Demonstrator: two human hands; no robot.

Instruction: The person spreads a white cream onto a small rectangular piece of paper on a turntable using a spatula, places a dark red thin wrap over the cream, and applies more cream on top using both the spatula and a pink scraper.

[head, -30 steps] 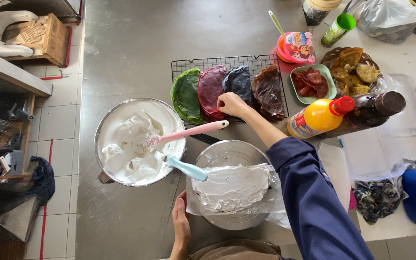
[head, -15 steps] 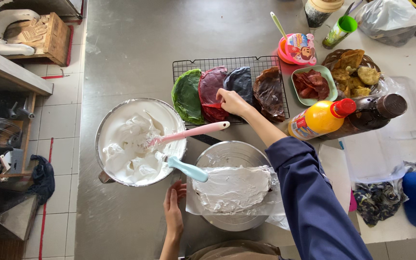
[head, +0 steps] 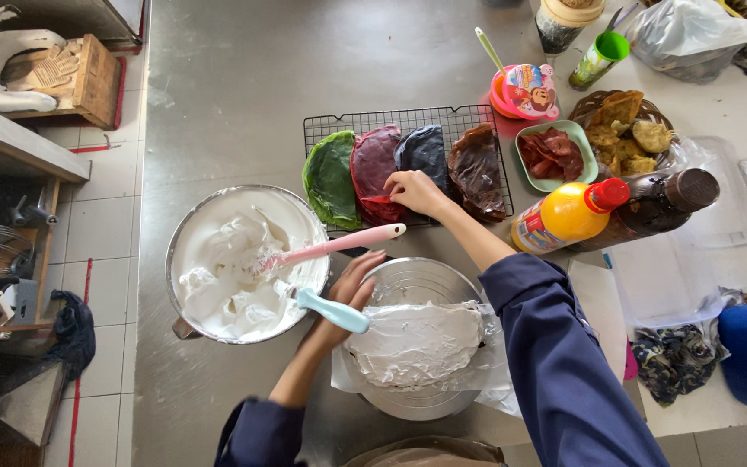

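**Hand on the red crepe**

The right hand (head: 414, 192) lies on the rack (head: 322, 128), its fingers pinching the edge of the red crepe (head: 373, 160) (second of four, between the green crepe (head: 330, 177) and the dark blue one (head: 424, 149)). The left hand (head: 352, 294) rests open at the rim of the turntable (head: 417, 278), holding nothing. Just beside it stands the bowl (head: 185, 238) of white cream, with a pink spatula (head: 339, 245) and a blue handle (head: 332, 311) on it.
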